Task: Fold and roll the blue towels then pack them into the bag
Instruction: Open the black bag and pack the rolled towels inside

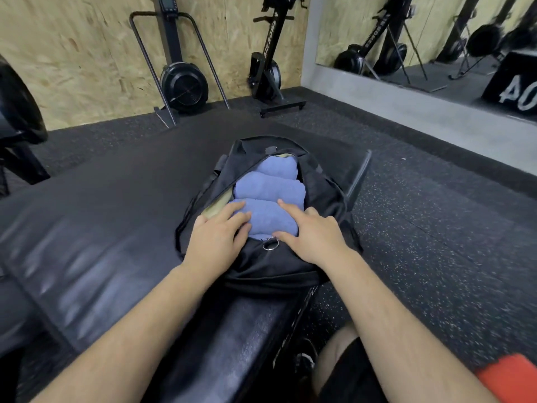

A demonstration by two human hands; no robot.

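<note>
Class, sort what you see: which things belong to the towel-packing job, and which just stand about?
Job: three rolled towels; the bag holding them; left hand and right hand, both touching the towels.
Standing about: rower; fan machine; mirror; box.

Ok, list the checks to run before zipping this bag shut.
1. Three rolls inside the bag, namely nearest towel, middle towel and far towel: ok.
2. No roll come undone: ok.
3. Rolls sit below the opening's edge: cannot tell.
4. Opening free of hands: not ok, left hand and right hand press the nearest towel.
5. Zip pull found: cannot tell; only a metal ring shows.
</note>
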